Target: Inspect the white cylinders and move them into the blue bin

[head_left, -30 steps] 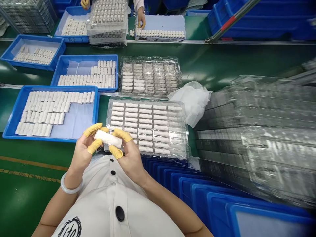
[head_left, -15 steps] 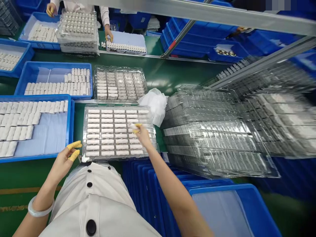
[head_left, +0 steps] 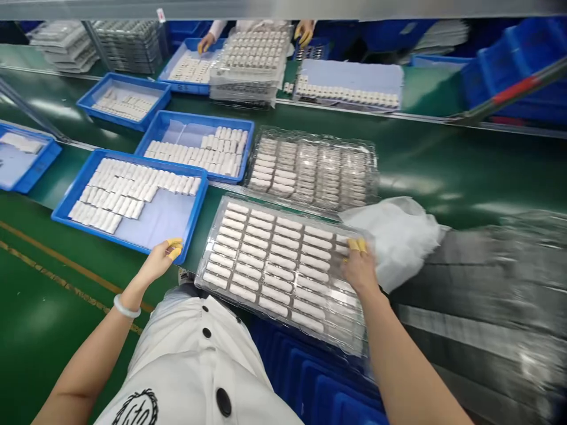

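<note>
My right hand (head_left: pixel 361 265), with yellow finger cots, is over the rightmost column of a clear plastic tray (head_left: pixel 208 268). Its fingers are closed at a white cylindrical piece (head_left: pixel 342 239), partly hidden and blurred. Rows of similar white cylinders (head_left: pixel 283 260) lie in the tray's slots. At the front right corner of a blue bin (head_left: pixel 201 200), my left hand (head_left: pixel 162 260) has bent fingers, with a gap between thumb and forefinger. Nothing shows between them. White cylinders (head_left: pixel 119 189) lie in rows on a pale sheet in that bin.
Behind the tray sits another filled clear tray (head_left: pixel 310 168). A crumpled white plastic bag (head_left: pixel 394 236) touches its right side, beside blurred stacked trays (head_left: pixel 487 313). Another blue bin (head_left: pixel 248 139) holds cylinders. Across the bench are a co-worker's hands (head_left: pixel 304 32).
The view has swung left. My left hand has moved to the blue bin's front corner. My right hand has shifted right across the tray, to its last column.
</note>
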`<state>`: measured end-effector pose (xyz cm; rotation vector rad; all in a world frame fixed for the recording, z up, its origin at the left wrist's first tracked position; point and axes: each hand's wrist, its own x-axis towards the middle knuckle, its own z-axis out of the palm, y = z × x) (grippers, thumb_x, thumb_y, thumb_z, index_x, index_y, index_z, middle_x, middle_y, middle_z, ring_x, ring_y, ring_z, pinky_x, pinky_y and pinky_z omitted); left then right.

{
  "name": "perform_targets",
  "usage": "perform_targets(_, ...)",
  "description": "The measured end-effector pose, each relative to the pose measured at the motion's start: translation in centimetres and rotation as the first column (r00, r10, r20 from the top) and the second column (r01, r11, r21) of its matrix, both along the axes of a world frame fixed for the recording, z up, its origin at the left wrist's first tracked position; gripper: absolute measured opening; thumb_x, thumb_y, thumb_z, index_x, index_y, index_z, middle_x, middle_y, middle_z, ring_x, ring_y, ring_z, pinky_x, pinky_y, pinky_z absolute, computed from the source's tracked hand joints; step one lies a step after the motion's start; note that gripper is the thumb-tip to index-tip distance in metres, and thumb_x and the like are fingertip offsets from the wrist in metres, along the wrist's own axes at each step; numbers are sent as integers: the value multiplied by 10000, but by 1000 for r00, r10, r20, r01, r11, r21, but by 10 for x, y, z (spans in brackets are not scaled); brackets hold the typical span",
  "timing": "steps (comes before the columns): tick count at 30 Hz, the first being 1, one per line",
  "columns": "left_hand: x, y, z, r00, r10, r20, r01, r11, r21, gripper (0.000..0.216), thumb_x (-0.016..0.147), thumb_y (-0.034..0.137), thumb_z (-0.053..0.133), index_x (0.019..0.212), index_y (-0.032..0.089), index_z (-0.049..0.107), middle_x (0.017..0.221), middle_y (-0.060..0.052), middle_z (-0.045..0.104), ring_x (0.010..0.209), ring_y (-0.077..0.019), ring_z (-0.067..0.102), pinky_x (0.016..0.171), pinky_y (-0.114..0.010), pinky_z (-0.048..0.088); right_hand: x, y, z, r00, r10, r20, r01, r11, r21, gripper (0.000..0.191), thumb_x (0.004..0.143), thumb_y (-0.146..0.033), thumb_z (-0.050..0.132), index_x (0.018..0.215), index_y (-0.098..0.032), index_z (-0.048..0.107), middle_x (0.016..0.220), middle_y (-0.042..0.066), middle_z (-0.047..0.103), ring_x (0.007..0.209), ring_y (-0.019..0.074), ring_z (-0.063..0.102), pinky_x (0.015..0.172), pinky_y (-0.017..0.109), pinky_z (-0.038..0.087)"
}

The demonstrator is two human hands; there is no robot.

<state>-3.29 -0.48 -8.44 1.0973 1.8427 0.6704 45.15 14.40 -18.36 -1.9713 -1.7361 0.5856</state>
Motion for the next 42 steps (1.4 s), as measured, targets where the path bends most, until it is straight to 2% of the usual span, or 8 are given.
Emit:
perform_targets(9, -121, 88, -26, 840, 290, -458, -349, 936, -47, 383, 887, 335, 581, 1222, 150, 556, 1266, -115, 561, 1113, -243, 570, 929, -478, 483, -27, -45, -14, 997, -67, 26, 61, 979, 195, 287, 737, -307, 453, 941, -195, 621, 1071, 259, 573, 1270, 437, 426, 1036, 583, 327)
perform_targets(14, -142, 113, -36, 710, 365, -602, -509, 857, -81, 407, 885, 335, 583, 1246, 152, 537, 1286, -123, 538, 1118, -250, 560, 922, -477, 488, -73, -81, -10, 998, -71, 1, 70, 984, 165, 392, 697, -290, 422, 1002, -138, 616, 1000, 204, 590, 1130, 377, 531, 1000, 603, 390)
perform_targets(21, -124, 117, -29, 771, 449, -452, -561, 815, -148, 407, 887, 336, 581, 1247, 152, 535, 1270, -121, 547, 1095, -243, 572, 903, -462, 500, -140, -118, 13, 988, -30, -151, 50, 990, 134, 357, 776, -281, 418, 1041, -155, 621, 1084, 170, 608, 1134, 310, 529, 1024, 547, 393)
perform_targets(27, -92, 92, 5, 913, 389, 122, -354, 905, -235, 295, 914, 246, 517, 1170, 107, 560, 1123, -122, 627, 925, -181, 636, 794, -360, 552, -207, -124, 52, 909, 74, -410, -61, 997, 44, 357, 818, -334, 465, 1083, -161, 630, 1042, 143, 657, 966, 272, 624, 895, 490, 499)
perform_targets(32, -19, 47, 35, 823, 205, 530, -93, 969, -230, 254, 870, 271, 532, 1033, 92, 609, 940, -143, 682, 743, -170, 650, 614, -283, 541, -270, -125, 88, 746, 158, -647, -240, 970, -40, 359, 885, -410, 461, 1126, -191, 612, 1026, 80, 704, 882, 190, 680, 756, 344, 558)
perform_targets(35, 22, 21, 47, 689, 26, 724, 110, 984, -139, 385, 876, 467, 518, 985, 104, 584, 770, -105, 657, 615, -163, 607, 504, -271, 479, -293, -127, 110, 536, 116, -836, -364, 925, -105, 340, 892, -416, 479, 1116, -188, 594, 864, 40, 696, 785, 167, 673, 720, 322, 551)
perform_targets(38, 45, 3, 52, 762, -129, 634, 144, 989, 28, 452, 884, 556, 465, 1073, 149, 514, 722, -38, 626, 582, -145, 580, 570, -297, 498, -298, -132, 129, 440, 107, -892, -426, 899, -103, 274, 874, -366, 516, 1066, -180, 575, 708, -7, 631, 643, 155, 634, 670, 325, 539)
perform_targets(42, 47, -9, 56, 948, -292, 129, 215, 882, 419, 312, 875, 403, 568, 1099, 187, 539, 1011, -83, 640, 924, -195, 614, 844, -360, 496, -286, -142, 148, 623, 296, -724, -274, 950, 152, 246, 820, -224, 589, 1065, -211, 597, 1075, 65, 644, 1033, 210, 599, 906, 377, 492)
